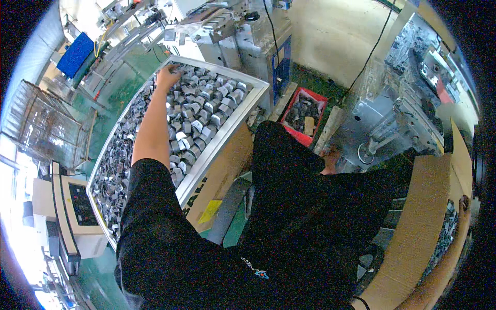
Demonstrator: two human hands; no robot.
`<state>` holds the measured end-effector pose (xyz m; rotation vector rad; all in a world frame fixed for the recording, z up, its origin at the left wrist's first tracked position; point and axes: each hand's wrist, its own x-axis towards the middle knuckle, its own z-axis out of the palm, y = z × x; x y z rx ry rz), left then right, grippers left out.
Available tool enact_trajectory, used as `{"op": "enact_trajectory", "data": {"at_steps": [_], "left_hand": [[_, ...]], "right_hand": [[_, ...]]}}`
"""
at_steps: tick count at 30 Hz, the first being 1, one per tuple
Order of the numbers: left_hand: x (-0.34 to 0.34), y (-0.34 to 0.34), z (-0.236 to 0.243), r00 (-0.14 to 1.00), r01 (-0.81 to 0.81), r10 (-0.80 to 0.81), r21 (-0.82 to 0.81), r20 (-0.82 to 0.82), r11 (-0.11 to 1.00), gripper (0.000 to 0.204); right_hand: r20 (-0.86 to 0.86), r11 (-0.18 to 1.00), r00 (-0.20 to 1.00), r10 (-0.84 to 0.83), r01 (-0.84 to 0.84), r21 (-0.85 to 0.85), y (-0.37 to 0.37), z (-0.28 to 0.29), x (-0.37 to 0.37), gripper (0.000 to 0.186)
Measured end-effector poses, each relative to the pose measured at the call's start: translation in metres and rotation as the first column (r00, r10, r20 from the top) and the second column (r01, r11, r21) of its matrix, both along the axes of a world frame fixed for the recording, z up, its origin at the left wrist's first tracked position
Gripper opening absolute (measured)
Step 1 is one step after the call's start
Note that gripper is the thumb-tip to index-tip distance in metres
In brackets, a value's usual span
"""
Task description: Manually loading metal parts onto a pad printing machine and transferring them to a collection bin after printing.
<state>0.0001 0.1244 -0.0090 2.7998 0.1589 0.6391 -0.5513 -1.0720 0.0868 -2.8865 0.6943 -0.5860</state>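
Note:
My left hand [168,76] reaches to the far end of a large metal-rimmed tray [222,159], its fingers curled down among the small parts; whatever is between them is too small to make out. Grey chunky pieces [201,119] lie packed across the tray's right part, while smaller, darker bits [111,181] crowd its left side. The tray sits on a cardboard box [222,170]. I cannot make out my right hand.
A red crate [305,140] of dark scraps stands on the floor beside metal machinery [382,129]. An open cardboard box [413,222] of small pieces is at my right. A wire cage [44,119], a blue panel [75,54] and a beige cabinet [88,240] are leftward.

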Motion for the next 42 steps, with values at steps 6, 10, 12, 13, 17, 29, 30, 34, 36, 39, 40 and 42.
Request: {"op": "enact_trajectory", "data": {"at_steps": [6,10,12,13,17,29,30,34,36,39,40,42], "left_hand": [[0.017,0.007,-0.008,0.974,-0.078,0.087,0.052,-0.209,0.996,0.059],[0.027,-0.010,-0.019,0.950,-0.127,0.139,0.060,-0.279,0.990,0.055],[0.028,0.011,-0.015,0.956,-0.130,0.132,0.024,-0.261,0.991,0.054],[0.025,0.021,-0.002,0.983,-0.123,0.118,-0.028,-0.142,0.992,0.051],[0.030,-0.073,0.016,0.990,0.108,-0.098,-0.097,0.097,0.989,0.042],[-0.155,-0.528,0.141,0.170,0.976,-0.912,0.067,0.373,0.209,0.024],[-0.158,-0.558,0.144,0.096,0.987,-0.914,0.082,0.394,0.138,0.026],[-0.154,-0.667,0.127,0.149,0.986,-0.924,-0.128,0.351,0.110,0.042],[-0.158,-0.694,0.124,0.153,0.965,-0.933,-0.252,0.326,0.070,0.051],[-0.161,-0.706,0.121,0.233,0.953,-0.953,-0.241,0.195,0.184,0.052],[-0.162,-0.708,0.121,0.226,0.954,-0.954,-0.242,0.196,0.177,0.052],[-0.162,-0.707,0.123,0.115,0.981,-0.962,-0.181,0.246,0.071,0.050]], "right_hand": [[-0.065,0.992,0.995,0.080,-0.086,-0.091,0.033,-0.006,0.012,0.047],[-0.044,0.993,0.996,0.076,-0.080,-0.089,0.066,0.017,0.008,0.037],[0.046,0.993,0.993,0.111,-0.109,-0.044,0.065,0.020,0.019,0.035],[0.098,0.991,0.986,0.134,-0.133,-0.019,0.063,0.019,0.027,0.033],[0.222,0.977,0.972,0.071,-0.112,0.179,0.056,0.033,0.017,0.031],[0.491,0.900,0.801,0.343,-0.429,0.072,0.283,0.055,0.173,0.019],[0.547,0.881,0.767,0.335,-0.461,0.106,0.305,0.053,0.189,0.018],[0.560,0.902,0.765,0.317,-0.425,0.071,0.327,0.038,0.222,0.018],[0.564,0.917,0.774,0.287,-0.393,0.073,0.325,0.033,0.224,0.018],[0.598,0.899,0.735,0.321,-0.435,0.053,0.335,0.034,0.227,0.015],[0.597,0.902,0.738,0.316,-0.428,0.052,0.334,0.034,0.227,0.015],[0.607,0.901,0.708,0.362,-0.433,-0.033,0.333,0.036,0.230,0.014]]}}
